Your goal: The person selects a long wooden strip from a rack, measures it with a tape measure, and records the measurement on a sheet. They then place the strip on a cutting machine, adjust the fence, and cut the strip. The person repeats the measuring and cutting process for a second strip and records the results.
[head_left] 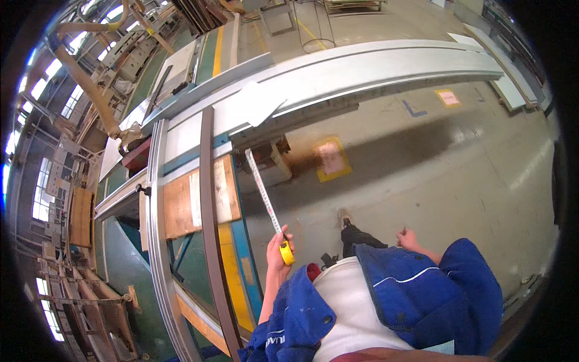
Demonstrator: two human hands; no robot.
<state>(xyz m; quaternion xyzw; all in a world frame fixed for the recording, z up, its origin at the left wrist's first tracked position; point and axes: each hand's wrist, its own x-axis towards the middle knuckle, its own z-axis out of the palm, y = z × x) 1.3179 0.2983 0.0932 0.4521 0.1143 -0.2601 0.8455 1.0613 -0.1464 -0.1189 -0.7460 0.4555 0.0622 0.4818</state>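
Left grip is closed around a yellow tape measure, the fingers wrapped about its case; the tape's pale blade runs out of the case, away from the person and slightly to the left, above the floor; its far end lies near the corner of some wooden boards, though whether it touches anything cannot be told. Right grip hangs well apart on the other side of the body, its fingers bent; a small dark spot shows at the fingertips, and whether something is held there cannot be told. Left of the tape measure, a long brown bar lies across the boards, beside a silver metal rail; beyond, a white sheet lies on a long pale tabletop; a pink floor marking with a yellow border lies to the right of the blade.
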